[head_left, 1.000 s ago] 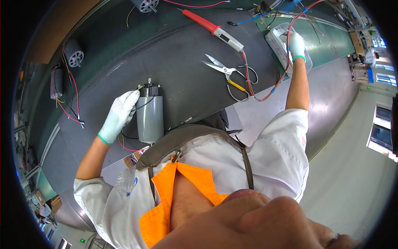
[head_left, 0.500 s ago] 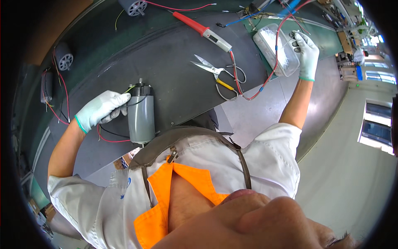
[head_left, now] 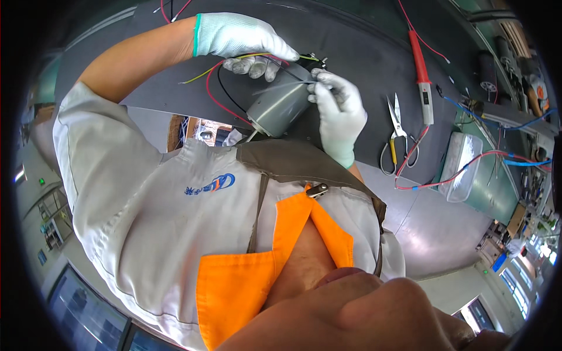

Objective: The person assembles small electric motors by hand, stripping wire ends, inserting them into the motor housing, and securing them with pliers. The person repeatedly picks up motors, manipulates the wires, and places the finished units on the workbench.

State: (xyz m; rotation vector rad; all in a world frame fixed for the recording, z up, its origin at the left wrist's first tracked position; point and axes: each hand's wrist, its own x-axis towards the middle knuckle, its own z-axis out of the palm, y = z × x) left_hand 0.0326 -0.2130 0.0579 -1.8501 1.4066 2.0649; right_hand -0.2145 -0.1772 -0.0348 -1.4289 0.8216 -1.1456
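A grey cylindrical motor [head_left: 280,108] lies tilted on the dark bench close to my body, its black end cap pointing away. My left hand [head_left: 249,45], in a white glove, is closed on the motor's wires beside the cap. A yellow-green wire [head_left: 202,75] trails from it to the left, and a red wire [head_left: 213,96] and a black one loop down by the motor. My gloved right hand [head_left: 339,108] pinches a thin, whitish cable tie [head_left: 278,88], which extends leftward across the motor near the cap. The fingertips of both hands are close together but apart.
Scissors [head_left: 396,131] with a yellow-wrapped handle lie right of my right hand. Beyond them are a red and white pen-shaped tool [head_left: 422,82] with a red cable and a clear plastic box [head_left: 462,167] of white ties. Another motor [head_left: 487,73] stands at the far right.
My right hand has come from the plastic box to the motor, bringing the cable tie. My left hand still holds the wires. The motor has tilted, and the whole view has turned.
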